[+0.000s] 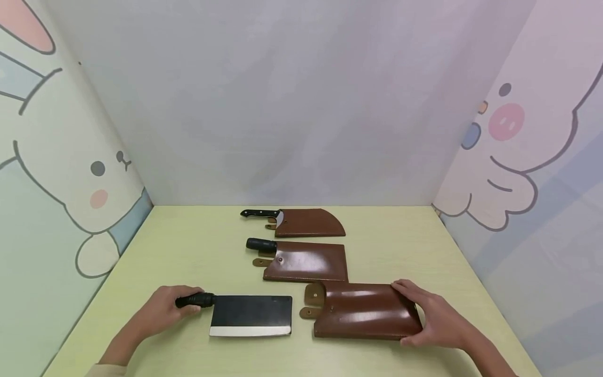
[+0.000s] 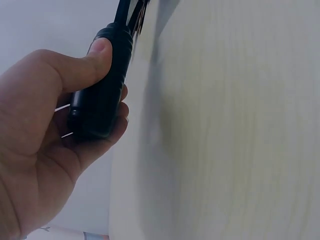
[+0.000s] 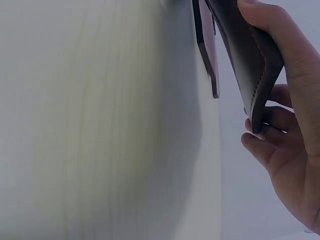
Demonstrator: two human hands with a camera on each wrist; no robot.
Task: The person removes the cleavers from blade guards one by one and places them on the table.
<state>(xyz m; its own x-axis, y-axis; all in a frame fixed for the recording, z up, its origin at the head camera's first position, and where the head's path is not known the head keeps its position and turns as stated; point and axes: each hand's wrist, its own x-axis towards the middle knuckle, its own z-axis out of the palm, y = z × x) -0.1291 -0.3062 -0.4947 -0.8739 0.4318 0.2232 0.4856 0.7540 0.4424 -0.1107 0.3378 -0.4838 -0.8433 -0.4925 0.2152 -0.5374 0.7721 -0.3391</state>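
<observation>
In the head view, my left hand [image 1: 166,310] grips the black handle [image 1: 195,299] of a cleaver. Its broad dark blade [image 1: 252,313], with a bright strip along the lower edge, points right. The left wrist view shows the thumb pressed along the handle [image 2: 102,82] and the fingers curled beneath. A glossy brown leather knife sheath [image 1: 365,314] lies to the right of the blade, its open end with two tan snap straps [image 1: 312,294] facing the cleaver, a small gap apart. My right hand [image 1: 435,319] holds its far end between thumb and fingers, above the table in the right wrist view.
Behind, a black-handled cleaver sits in a brown sheath [image 1: 311,261], and farther back another knife lies in a curved-tip sheath [image 1: 311,222]. All are over a pale yellow table [image 1: 155,246]. A white back wall [image 1: 292,104] and cartoon-printed side walls enclose it.
</observation>
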